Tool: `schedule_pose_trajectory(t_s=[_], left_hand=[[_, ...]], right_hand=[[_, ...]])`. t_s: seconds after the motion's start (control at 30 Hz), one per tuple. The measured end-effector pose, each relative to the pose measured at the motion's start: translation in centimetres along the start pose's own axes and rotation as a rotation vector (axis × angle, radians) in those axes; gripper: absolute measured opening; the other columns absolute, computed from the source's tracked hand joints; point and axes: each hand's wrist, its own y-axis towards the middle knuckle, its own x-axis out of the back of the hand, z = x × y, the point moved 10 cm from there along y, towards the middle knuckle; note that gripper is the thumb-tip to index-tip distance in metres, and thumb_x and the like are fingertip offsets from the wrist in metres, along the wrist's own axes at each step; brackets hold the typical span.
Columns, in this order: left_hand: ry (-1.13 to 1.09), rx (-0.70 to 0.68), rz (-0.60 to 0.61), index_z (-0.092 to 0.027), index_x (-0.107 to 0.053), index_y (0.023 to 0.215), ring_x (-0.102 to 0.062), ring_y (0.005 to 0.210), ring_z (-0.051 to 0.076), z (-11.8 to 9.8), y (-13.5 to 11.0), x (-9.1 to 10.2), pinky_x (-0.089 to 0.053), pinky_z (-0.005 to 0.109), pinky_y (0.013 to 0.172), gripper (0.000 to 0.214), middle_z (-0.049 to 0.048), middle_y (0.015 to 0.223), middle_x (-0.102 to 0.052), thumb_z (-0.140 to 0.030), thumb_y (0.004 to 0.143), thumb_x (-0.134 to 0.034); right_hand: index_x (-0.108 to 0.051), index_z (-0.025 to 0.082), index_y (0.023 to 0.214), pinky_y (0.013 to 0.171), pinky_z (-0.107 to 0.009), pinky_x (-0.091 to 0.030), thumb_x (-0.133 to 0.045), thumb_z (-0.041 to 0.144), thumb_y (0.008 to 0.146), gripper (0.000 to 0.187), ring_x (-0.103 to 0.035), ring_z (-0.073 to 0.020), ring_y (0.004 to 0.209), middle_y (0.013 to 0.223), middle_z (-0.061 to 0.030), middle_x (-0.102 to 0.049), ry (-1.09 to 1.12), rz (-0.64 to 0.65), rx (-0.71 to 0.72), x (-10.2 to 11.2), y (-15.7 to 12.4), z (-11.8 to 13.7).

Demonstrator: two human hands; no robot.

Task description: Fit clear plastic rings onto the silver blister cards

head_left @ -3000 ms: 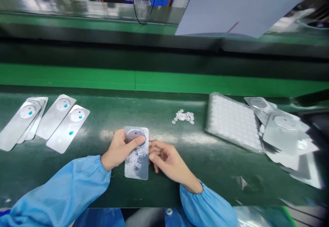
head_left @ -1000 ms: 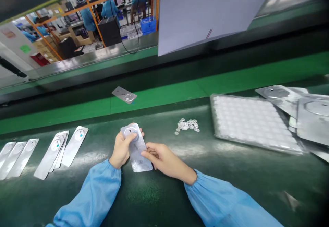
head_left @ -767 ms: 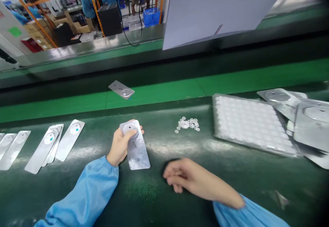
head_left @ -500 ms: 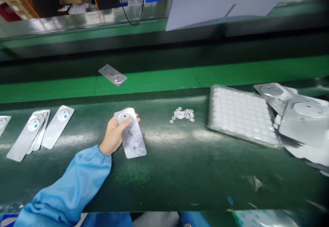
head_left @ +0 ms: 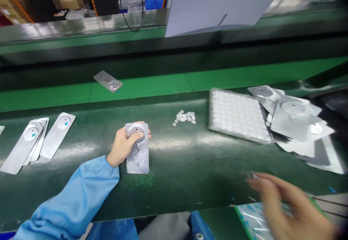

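Head view: left hand (head_left: 125, 146) curled around a metal plate (head_left: 137, 158) lying flat on the green belt (head_left: 176, 167), thumb pressed onto its round recess (head_left: 135, 130). Right hand (head_left: 288, 207) blurred, fingers loosely spread, near the belt edge (head_left: 217, 204), any contact impossible to tell.

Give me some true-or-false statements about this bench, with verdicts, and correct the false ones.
1. The left hand holds a metal plate with its thumb on the plate's round disc. True.
2. The right hand grips that plate too. False: it is blurred, well off to the lower right, apart from the plate.
3. The small discs lie inside the tray. False: they sit in a loose pile on the belt, left of the tray.
4. More metal plates lie on the belt left of the left hand. True.
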Motion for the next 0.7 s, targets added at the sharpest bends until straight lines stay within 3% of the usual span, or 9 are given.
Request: schedule_pose_trajectory(t_s=[0.07,0.13,0.23,0.33,0.43,0.57,0.7], left_hand=[[0.007,0.035,0.028,-0.012,-0.071,0.119,-0.077,0.084,0.026,0.6,-0.4,-0.6,-0.06,0.033,0.072,0.048,0.0102,0.094,-0.08,-0.027,0.075,-0.085],[0.039,0.043,0.057,-0.012,-0.071,0.119,-0.076,0.085,0.026,0.9,-0.8,-1.2,-0.059,0.033,0.075,0.047,0.0105,0.096,-0.08,-0.028,0.076,-0.083],[0.129,-0.026,0.067,-0.012,-0.075,0.114,-0.075,0.091,0.024,0.4,-1.2,-1.5,-0.056,0.03,0.082,0.04,0.0101,0.1,-0.08,-0.028,0.078,-0.081],[0.181,-0.081,0.069,-0.012,-0.076,0.113,-0.072,0.099,0.024,0.0,-1.2,-1.5,-0.054,0.028,0.088,0.037,0.0102,0.108,-0.079,-0.028,0.079,-0.079],[0.19,-0.082,0.094,-0.012,-0.074,0.118,-0.071,0.1,0.023,0.1,-1.1,-1.4,-0.053,0.028,0.086,0.042,0.0108,0.114,-0.078,-0.029,0.08,-0.077],[0.14,0.002,0.146,-0.012,-0.072,0.125,-0.069,0.084,0.02,1.2,-1.0,-1.3,-0.051,0.026,0.072,0.047,0.0084,0.103,-0.079,-0.031,0.082,-0.072],[0.075,0.023,0.156,-0.012,-0.074,0.123,-0.068,0.086,0.02,1.5,-1.1,-1.3,-0.05,0.026,0.074,0.046,0.008,0.099,-0.079,-0.035,0.085,-0.067]], right_hand=[[-0.073,0.027,0.105,0.062,-0.036,-0.061,-0.058,0.044,0.102,0.024,-0.074,-0.0242,0.069,0.085,-0.0089,-0.076,0.071,0.062,0.292,-4.4,0.6,6.2],[-0.073,0.024,0.114,0.069,-0.032,-0.062,-0.055,0.029,0.104,0.02,-0.075,-0.0207,0.075,0.094,-0.007,-0.078,0.185,0.147,0.538,-8.6,0.6,12.2],[-0.07,0.024,0.123,0.074,-0.029,-0.061,-0.053,0.016,0.105,0.026,-0.073,-0.0181,0.082,0.1,-0.0065,-0.075,0.284,0.228,0.673,-12.9,0.9,17.4],[-0.07,0.024,0.124,0.072,-0.029,-0.061,-0.052,0.014,0.104,0.028,-0.072,-0.0185,0.085,0.101,-0.0076,-0.071,0.298,0.24,0.705,-14.7,1.1,18.8],[-0.07,0.023,0.123,0.07,-0.029,-0.06,-0.053,0.014,0.104,0.027,-0.071,-0.0183,0.083,0.101,-0.008,-0.069,0.322,0.227,0.702,-15.0,1.2,18.4],[-0.071,0.021,0.116,0.071,-0.029,-0.06,-0.058,0.013,0.102,0.021,-0.07,-0.0184,0.083,0.097,-0.0075,-0.07,0.375,0.223,0.678,-15.0,1.5,18.3],[-0.07,0.02,0.113,0.073,-0.029,-0.059,-0.059,0.011,0.101,0.019,-0.07,-0.0182,0.084,0.097,-0.0071,-0.071,0.387,0.237,0.671,-15.2,1.6,18.7]])
